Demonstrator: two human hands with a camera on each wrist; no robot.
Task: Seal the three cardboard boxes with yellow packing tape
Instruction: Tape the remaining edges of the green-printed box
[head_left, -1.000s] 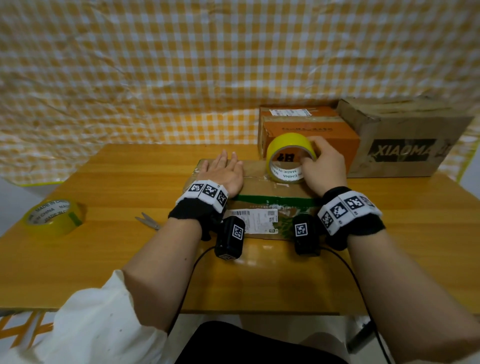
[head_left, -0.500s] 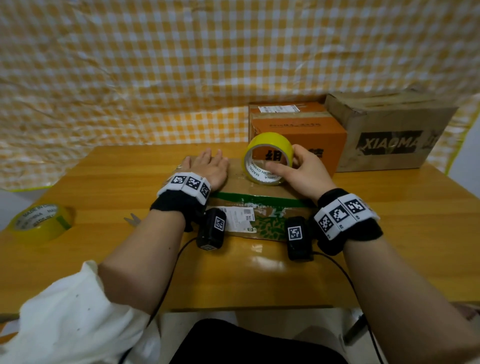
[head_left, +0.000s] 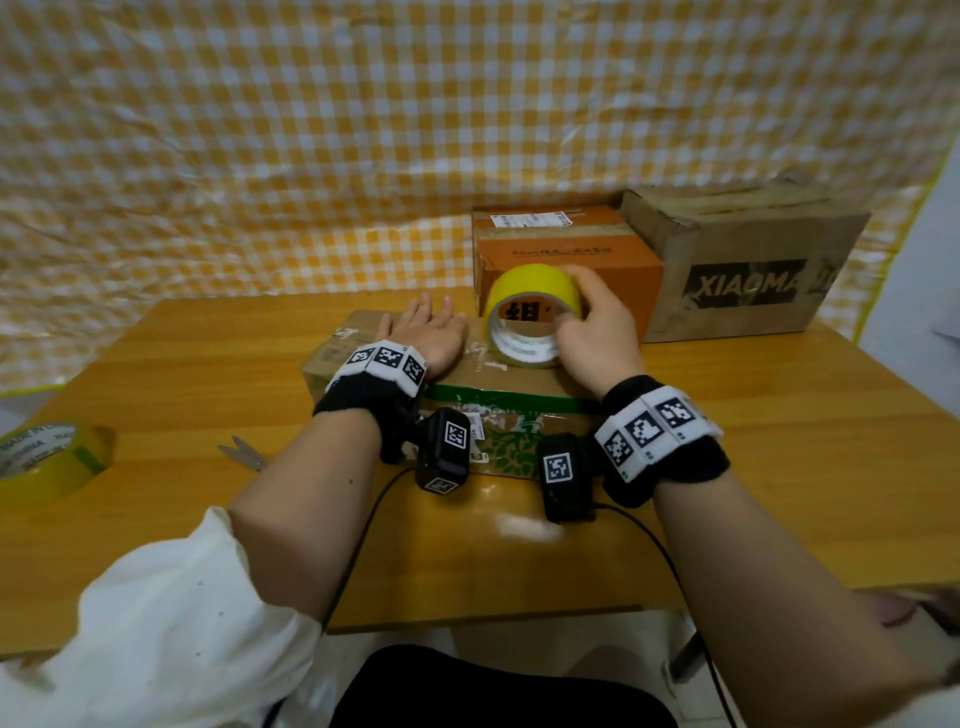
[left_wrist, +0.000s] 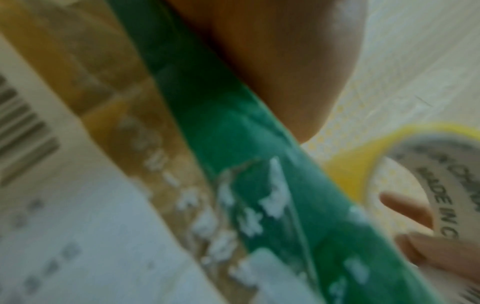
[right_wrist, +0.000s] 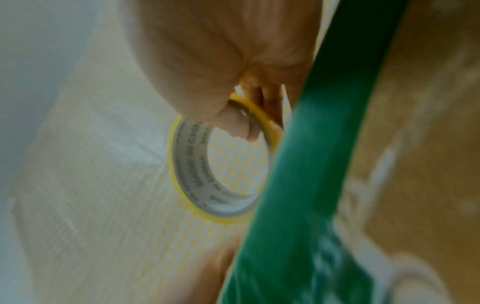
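A low brown cardboard box with a green stripe lies in front of me on the table. My left hand lies flat on its top, fingers straight. My right hand grips a roll of yellow tape standing on edge on the box top, thumb inside the core. The roll and thumb show in the right wrist view, and the roll shows blurred in the left wrist view. An orange box and a brown printed box stand behind.
A second roll of yellow tape lies at the table's left edge. Scissors lie on the wooden table left of my left forearm. A yellow checked cloth hangs behind.
The tape roll in my right hand has shifted along the top of the box. My left hand stays flat on the box. My head has moved, so the view has shifted.
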